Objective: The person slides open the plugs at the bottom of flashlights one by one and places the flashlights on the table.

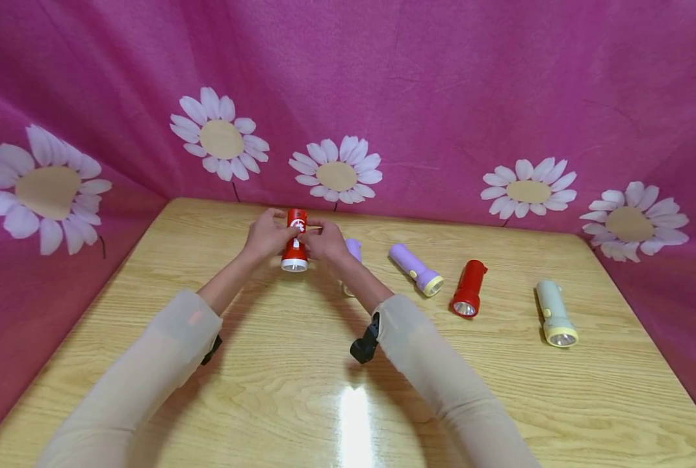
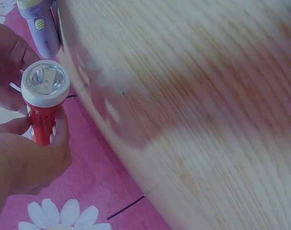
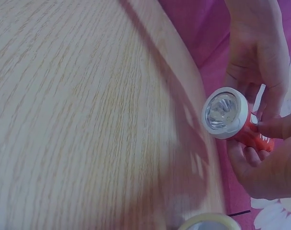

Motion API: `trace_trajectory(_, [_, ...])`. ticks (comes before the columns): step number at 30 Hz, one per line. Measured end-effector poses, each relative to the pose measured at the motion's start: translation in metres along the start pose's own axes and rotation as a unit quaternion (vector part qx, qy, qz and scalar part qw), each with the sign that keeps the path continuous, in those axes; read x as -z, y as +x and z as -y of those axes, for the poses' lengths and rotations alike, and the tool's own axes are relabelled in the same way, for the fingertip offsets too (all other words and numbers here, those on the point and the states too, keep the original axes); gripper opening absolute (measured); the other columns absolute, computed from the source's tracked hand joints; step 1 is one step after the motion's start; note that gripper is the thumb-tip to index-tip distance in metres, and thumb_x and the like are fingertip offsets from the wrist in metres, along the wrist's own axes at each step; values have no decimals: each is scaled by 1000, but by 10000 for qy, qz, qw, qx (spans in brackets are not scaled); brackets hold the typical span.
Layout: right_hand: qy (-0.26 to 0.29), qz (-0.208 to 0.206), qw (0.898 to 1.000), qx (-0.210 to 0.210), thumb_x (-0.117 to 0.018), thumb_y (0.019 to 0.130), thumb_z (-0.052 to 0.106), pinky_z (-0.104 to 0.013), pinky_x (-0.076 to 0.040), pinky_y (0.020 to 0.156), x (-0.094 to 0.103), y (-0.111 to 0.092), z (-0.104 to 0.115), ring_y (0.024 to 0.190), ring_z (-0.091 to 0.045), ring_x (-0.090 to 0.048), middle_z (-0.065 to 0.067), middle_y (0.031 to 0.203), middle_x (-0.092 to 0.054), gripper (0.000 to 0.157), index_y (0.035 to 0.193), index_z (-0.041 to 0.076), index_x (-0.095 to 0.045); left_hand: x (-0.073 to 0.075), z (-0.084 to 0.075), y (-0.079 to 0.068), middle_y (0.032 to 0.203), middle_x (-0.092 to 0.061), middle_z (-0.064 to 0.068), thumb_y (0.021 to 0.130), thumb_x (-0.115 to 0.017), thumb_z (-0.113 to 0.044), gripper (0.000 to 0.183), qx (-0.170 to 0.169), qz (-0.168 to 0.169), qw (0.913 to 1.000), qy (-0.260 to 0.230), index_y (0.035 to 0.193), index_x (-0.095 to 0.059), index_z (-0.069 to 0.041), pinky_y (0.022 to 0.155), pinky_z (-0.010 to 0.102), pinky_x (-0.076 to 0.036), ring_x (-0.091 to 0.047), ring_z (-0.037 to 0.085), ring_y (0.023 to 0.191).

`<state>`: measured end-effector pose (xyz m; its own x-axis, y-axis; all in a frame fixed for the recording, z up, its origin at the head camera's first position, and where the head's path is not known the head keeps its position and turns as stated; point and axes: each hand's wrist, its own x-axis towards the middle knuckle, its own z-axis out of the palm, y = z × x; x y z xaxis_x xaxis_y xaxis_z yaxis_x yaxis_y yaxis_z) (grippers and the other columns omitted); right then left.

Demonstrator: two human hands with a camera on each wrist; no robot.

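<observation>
A red flashlight [image 1: 295, 249] with a white rim is held upright above the far left part of the table, its lens end [image 2: 45, 81] facing the person. My left hand [image 1: 264, 235] grips its body from the left. From the other side my right hand [image 1: 327, 242] holds it too, fingers curled under the body and the thumb [image 3: 277, 128] beside the small white switch. A purple flashlight [image 1: 353, 249] lies just right of the hands, partly hidden by the right forearm.
Farther right on the wooden table [image 1: 277, 390] lie another purple flashlight [image 1: 409, 262], a plain red flashlight [image 1: 470, 282] and a pale grey-green flashlight [image 1: 551, 304] with a yellow rim. A pink flowered cloth [image 1: 418, 117] hangs behind the table and along its sides.
</observation>
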<state>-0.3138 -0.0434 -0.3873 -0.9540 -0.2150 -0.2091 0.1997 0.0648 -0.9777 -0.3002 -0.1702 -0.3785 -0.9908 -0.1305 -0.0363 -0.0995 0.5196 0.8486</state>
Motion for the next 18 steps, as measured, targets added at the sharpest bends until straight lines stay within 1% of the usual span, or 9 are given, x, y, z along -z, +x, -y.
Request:
trace_trajectory(4, [65,51,10000,10,-59,85,-3,-41,-51,79,1,-1,1,70,-21,-55,-8,89,-53,44,127,-2,-48,0,-2,-3,110,-59,20,86,-62,-17,53,47,21,9999,-87,130,-42,5,73,34,-53,-60,28,94])
trace_trajectory(9, [11,148,9999,-19,-58,85,-5,-44,-49,82,3,-3,3,71,-23,-55,-9,91,-54,45,128,-2,-47,-1,-4,-6,106,-61,19,86,-62,-16,45,-14,-29,9999,-137,123,-51,7,73,31,-52,-59,26,92])
trace_trajectory(12, [-87,174,9998,-57,-59,84,-4,-43,-50,81,5,-2,4,70,-22,-54,-11,94,-53,46,128,-1,-47,-2,-4,-7,103,-62,18,86,-63,-15,41,-63,-50,9997,-218,119,-54,7,72,31,-52,-59,25,91])
trace_trajectory(18, [-314,152,9994,-45,-62,83,-4,-37,-53,74,8,-3,5,66,-17,-54,-10,95,-53,48,128,1,-47,-4,-4,-9,104,-61,18,85,-63,-12,40,-106,-68,9988,-480,119,-53,7,75,34,-53,-59,26,93])
